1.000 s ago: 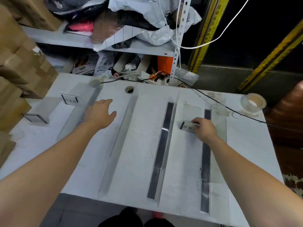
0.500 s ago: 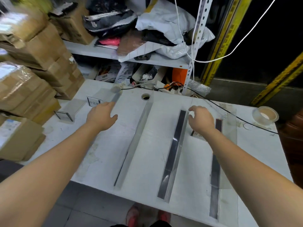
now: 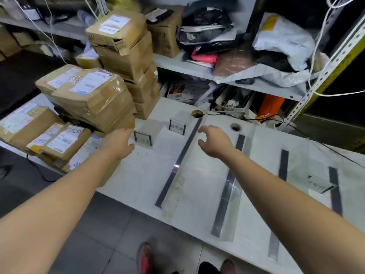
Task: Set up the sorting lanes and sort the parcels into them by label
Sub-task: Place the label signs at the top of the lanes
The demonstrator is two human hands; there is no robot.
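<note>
Both hands are out over the table [image 3: 138, 184]. The left hand [image 3: 118, 143] is loose and empty, fingertips just beside the near sign [image 3: 142, 138]. The right hand [image 3: 214, 142] is spread wide, holding nothing, hovering by the leftmost divider [image 3: 178, 163]. The parcels [image 3: 92, 95] sit stacked at the table's left end, none in a lane yet. The risk, I'd say: that clear divider is hard to see, so 1 careless sweep could knock it askew or tip the near sign or the far sign [image 3: 177, 127]. Bump the stack and it may slide.
</note>
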